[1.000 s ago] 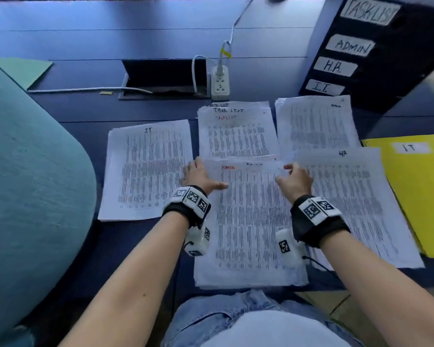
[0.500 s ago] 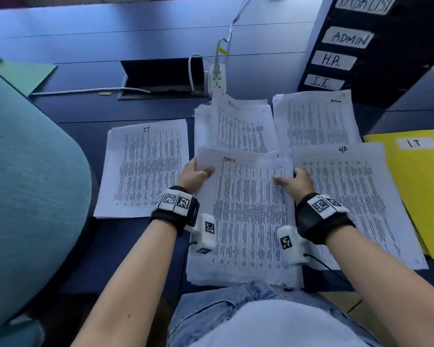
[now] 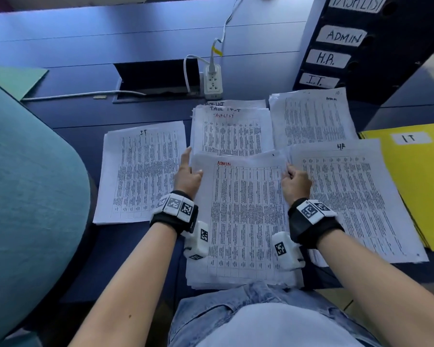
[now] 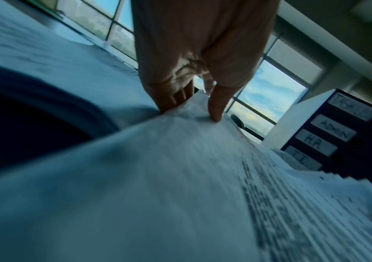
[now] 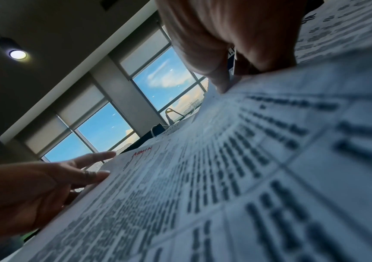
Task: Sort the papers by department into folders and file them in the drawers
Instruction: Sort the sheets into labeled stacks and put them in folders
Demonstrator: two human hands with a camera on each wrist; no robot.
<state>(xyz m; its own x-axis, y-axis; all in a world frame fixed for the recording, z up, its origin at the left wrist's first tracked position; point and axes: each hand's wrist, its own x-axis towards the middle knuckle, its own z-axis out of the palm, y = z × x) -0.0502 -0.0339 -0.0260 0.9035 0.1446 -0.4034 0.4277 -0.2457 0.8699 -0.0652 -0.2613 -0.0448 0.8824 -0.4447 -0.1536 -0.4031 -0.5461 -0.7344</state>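
At the tabletop's (image 3: 90, 249) near edge, the left hand (image 3: 187, 175) and right hand (image 3: 296, 182) each pinch a far corner of the ADMIN stack (image 3: 246, 221), probably to lift it whole for its folder.

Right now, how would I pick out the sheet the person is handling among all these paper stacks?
Start at the dark drawer unit with white labels at the desk's far right. Come toward the person to the middle stack, between both hands. Its top sheet alone reads ADMIN in red.
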